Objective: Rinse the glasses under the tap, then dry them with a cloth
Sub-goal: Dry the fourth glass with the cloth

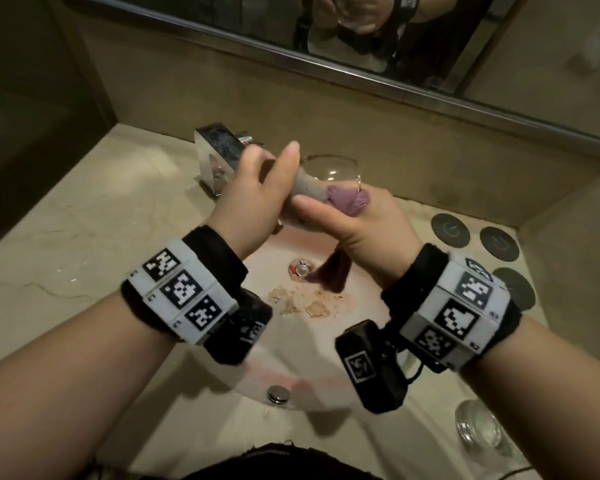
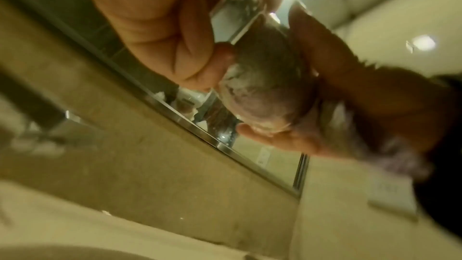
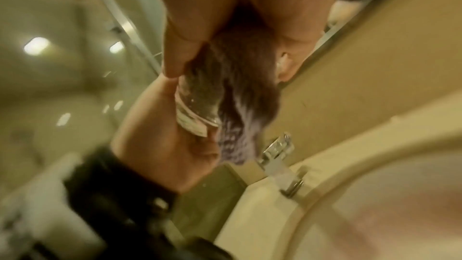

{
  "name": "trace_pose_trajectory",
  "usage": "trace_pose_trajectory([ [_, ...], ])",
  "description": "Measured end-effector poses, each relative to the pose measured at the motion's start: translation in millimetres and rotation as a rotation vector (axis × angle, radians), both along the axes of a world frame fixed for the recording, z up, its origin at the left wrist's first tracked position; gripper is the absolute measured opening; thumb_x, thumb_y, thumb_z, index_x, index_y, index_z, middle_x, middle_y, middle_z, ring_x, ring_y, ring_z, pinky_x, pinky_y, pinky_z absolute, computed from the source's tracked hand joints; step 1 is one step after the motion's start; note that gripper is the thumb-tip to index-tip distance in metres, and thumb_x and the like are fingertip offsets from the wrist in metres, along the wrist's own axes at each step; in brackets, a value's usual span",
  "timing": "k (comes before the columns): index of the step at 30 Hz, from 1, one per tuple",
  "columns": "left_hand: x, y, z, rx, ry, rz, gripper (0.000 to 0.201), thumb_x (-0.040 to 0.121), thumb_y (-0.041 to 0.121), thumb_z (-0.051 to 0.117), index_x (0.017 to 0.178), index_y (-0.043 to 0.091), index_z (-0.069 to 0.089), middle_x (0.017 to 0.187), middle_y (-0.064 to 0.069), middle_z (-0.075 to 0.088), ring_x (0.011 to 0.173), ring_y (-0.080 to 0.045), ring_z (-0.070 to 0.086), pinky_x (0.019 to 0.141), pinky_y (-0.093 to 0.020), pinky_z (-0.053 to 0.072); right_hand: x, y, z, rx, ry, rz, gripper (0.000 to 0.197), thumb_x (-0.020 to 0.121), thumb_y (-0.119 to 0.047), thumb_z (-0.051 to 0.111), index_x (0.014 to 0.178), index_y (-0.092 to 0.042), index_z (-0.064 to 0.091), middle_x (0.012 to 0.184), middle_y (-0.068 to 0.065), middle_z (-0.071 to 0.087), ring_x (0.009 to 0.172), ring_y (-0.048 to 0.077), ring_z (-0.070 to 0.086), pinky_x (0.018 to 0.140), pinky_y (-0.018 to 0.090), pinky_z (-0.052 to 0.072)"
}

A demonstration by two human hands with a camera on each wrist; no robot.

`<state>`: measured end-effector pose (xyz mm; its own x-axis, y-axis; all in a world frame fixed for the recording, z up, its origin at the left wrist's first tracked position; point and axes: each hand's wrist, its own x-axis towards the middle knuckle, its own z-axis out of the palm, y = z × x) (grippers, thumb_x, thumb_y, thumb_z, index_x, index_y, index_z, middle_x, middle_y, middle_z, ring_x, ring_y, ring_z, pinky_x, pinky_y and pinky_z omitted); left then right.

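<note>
Glass (image 1: 329,174) above the sink (image 1: 326,393): left hand (image 1: 257,199) grips it, right hand (image 1: 357,230) clutches cloth (image 1: 349,199) stuffed inside.

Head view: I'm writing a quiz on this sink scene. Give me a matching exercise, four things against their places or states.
Things:
1. purple cloth
2. held glass
3. second glass
4. faucet

Places or states:
a. stands on the counter at lower right
b. stuffed into a glass
c. behind the left hand
d. gripped over the basin

Pairs: 1-b, 2-d, 3-a, 4-c
</note>
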<state>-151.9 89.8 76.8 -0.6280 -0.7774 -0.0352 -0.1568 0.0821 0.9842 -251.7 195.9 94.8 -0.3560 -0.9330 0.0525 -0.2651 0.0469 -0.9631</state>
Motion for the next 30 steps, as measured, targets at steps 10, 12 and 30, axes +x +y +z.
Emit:
trace_pose_trajectory([
  [10,1.4,-15.3,-11.6,0.386,0.084,-0.429,0.075,0.081,0.077,0.021,0.112,0.018,0.057,0.092,-0.015,0.06,0.058,-0.014,0.055,0.042,-0.023,0.04,-5.4,7.3,-7.4,-0.019,0.456,0.004,0.017,0.072,-0.05,0.067,0.088,-0.045,0.065,0.074,-0.039,0.061,0.085,-0.017,0.056,0.103,0.02,0.033],
  [12,2.8,-19.8,-11.9,0.522,0.066,-0.536,0.091,0.082,0.075,0.011,0.12,0.007,0.058,0.093,-0.019,0.055,0.054,-0.012,0.048,0.037,-0.016,0.034,-9.7,6.1,-7.5,-0.086,0.674,0.035,0.028,0.07,-0.053,0.062,0.097,-0.047,0.058,0.081,-0.041,0.052,0.098,-0.019,0.042,0.105,0.033,0.015],
  [30,58.2,-52.0,-34.4,0.682,0.116,-0.565,0.058,0.096,0.054,0.031,0.075,0.007,0.059,0.049,-0.004,0.051,0.03,-0.009,0.034,0.029,-0.008,0.018,51.6,-14.7,-39.7,-0.036,1.204,0.172,0.048,0.087,-0.041,0.059,0.13,-0.026,0.047,0.119,-0.005,0.066,0.112,0.014,0.062,0.114,0.053,-0.006],
])
